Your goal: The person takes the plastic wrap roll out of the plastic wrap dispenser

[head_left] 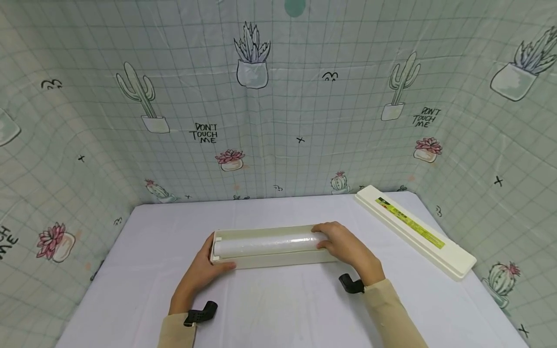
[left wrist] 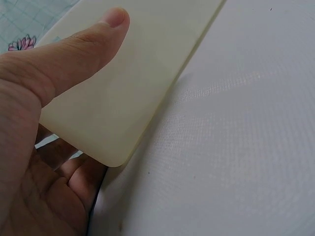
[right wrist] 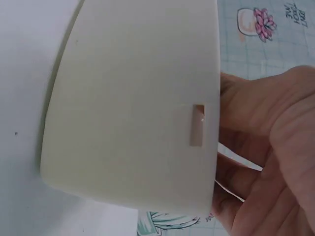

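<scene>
A long cream plastic box [head_left: 278, 261] lies across the table, open at the top. Inside it rests a roll of cling film [head_left: 270, 244], shiny and translucent white. My left hand [head_left: 203, 266] grips the box's left end, thumb along the front wall and fingers round the far side; the left wrist view shows that thumb flat on the wall. At the other end, my right hand [head_left: 344, 243] reaches over the rim and holds the roll's right end between thumb and fingers. In the right wrist view the box wall [right wrist: 128, 108], with a small slot, hides the fingertips.
A long cream lid [head_left: 417, 237] with a yellow-green label lies slantwise at the table's right. White cloth covers the table [head_left: 270, 309]. A grid-patterned curtain [head_left: 278, 111] with cactus drawings rises at the back and both sides.
</scene>
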